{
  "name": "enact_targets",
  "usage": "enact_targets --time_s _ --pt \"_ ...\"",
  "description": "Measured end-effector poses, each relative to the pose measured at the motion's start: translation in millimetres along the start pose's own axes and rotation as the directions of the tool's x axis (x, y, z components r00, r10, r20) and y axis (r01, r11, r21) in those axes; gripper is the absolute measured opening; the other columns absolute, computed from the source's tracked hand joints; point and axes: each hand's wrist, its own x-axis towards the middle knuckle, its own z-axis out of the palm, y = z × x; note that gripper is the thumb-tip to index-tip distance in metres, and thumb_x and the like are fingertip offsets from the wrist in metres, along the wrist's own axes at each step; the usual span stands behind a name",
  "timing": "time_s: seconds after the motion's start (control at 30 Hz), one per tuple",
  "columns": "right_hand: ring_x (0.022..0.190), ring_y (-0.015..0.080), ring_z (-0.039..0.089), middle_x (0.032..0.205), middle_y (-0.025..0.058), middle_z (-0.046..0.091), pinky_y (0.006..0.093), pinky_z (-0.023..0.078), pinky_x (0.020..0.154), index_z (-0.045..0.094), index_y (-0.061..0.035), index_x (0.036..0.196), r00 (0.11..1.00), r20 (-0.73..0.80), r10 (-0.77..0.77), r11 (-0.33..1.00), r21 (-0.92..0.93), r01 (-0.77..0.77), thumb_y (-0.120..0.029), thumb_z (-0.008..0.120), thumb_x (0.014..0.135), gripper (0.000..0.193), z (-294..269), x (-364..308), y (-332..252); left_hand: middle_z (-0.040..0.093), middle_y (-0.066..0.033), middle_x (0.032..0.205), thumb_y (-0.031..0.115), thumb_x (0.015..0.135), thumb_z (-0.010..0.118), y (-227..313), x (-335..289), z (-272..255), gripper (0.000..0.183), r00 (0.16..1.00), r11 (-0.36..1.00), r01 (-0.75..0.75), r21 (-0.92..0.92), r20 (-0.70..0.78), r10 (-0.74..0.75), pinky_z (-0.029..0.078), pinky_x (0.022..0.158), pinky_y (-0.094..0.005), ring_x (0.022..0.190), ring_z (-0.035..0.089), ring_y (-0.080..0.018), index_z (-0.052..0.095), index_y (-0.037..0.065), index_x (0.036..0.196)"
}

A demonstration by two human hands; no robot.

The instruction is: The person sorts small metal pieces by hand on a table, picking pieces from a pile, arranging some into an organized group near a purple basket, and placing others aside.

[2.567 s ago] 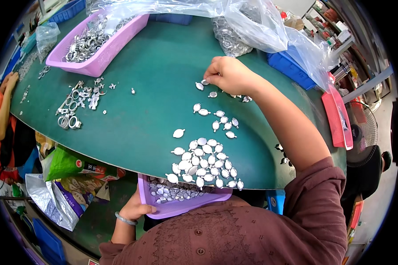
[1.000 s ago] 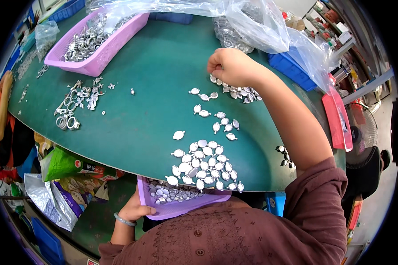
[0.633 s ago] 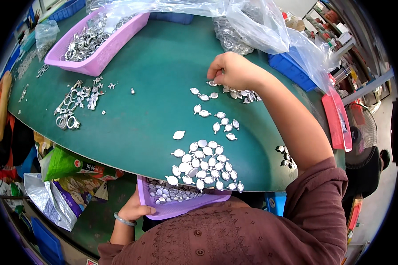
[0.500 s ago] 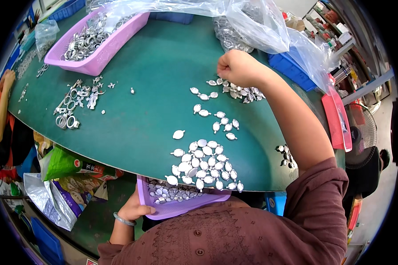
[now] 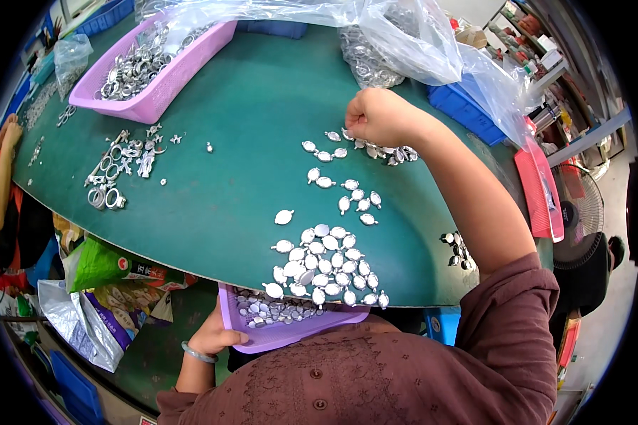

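Observation:
My left hand (image 5: 217, 333) grips the left end of a purple plastic basket (image 5: 262, 345) at the table's near edge, thumb over the rim. Small silver pieces (image 5: 269, 309) lie inside the basket. At the far right, my right hand (image 5: 384, 118) has its fingers curled together just over a cluster of silver oval pieces with small end tabs (image 5: 403, 154). Whatever its fingertips pinch is hidden. Several similar pieces lie scattered between that cluster and a larger group of silver oval pieces (image 5: 329, 263) at the near edge.
A pink basket (image 5: 149, 106) of metal parts stands far left, with loose rings and castings (image 5: 113, 166) before it. Clear plastic bags (image 5: 432, 42) and a blue crate (image 5: 468, 113) are at the back right. Another person's hand (image 5: 10, 131) is at the left edge.
My right hand has come slightly nearer and lower, down to the oval pieces, its fingers still curled. My left hand keeps its hold on the basket.

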Motion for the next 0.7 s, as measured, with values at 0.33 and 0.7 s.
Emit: enact_targets --time_s 0.33,0.7 --pt "0.076 0.0236 0.059 0.082 0.0133 0.062 0.0325 0.047 0.070 0.064 -0.0001 0.083 0.998 0.042 -0.041 0.987 0.159 0.033 -0.009 0.060 0.073 0.014 0 -4 -10 0.040 -0.0122 0.126 0.014 0.053 0.071 -4 -2 -4 0.100 1.000 1.000 0.017 0.011 0.022 -0.017 0.032 0.098 -0.0332 0.114 0.040 -0.0227 0.016 -0.005 0.134" --pt "0.092 0.0275 0.057 0.098 0.0137 0.061 0.0350 0.044 0.080 0.058 -0.0020 0.101 0.969 0.166 -0.184 0.981 0.095 0.170 -0.004 0.046 0.084 0.022 -3 2 -29 0.039 -0.0131 0.125 0.010 0.055 0.069 -1 -2 -2 0.098 0.998 1.000 0.019 0.006 0.055 -0.020 0.029 0.099 -0.0325 0.115 0.039 -0.0227 0.013 -0.007 0.134"
